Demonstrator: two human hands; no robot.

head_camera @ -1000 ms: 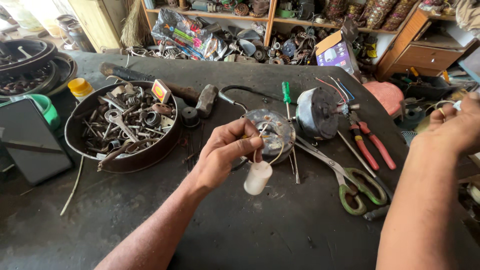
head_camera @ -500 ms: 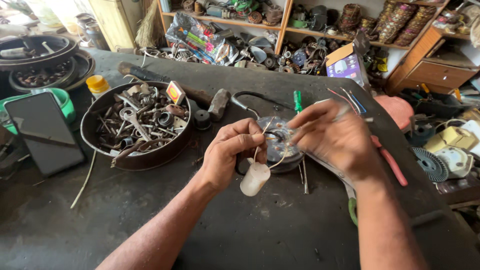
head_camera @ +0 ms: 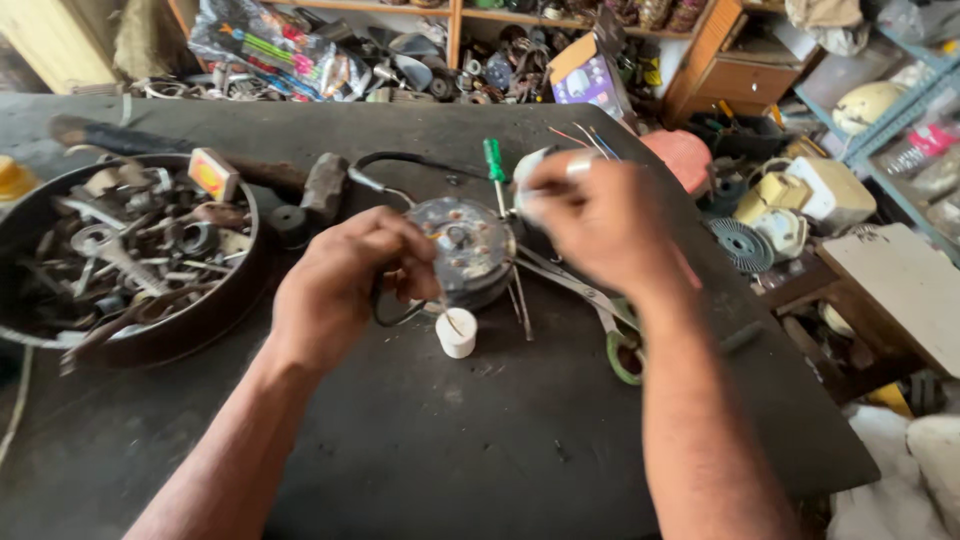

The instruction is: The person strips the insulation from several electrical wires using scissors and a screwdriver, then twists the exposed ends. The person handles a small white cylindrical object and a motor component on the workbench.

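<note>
Head view: blurred right hand over motor.

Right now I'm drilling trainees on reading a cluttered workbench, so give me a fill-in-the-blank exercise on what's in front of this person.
1. The small capacitor standing in front of the round motor part is ____ in colour.
2. The screwdriver lying behind that part has a ____ handle.
3. The round pan full of spanners and scrap metal sits on the person's ____ side.
4. The left hand rests against the motor part, while the right hand is raised and ____ with motion.

Missing words: white; green; left; blurred
</note>
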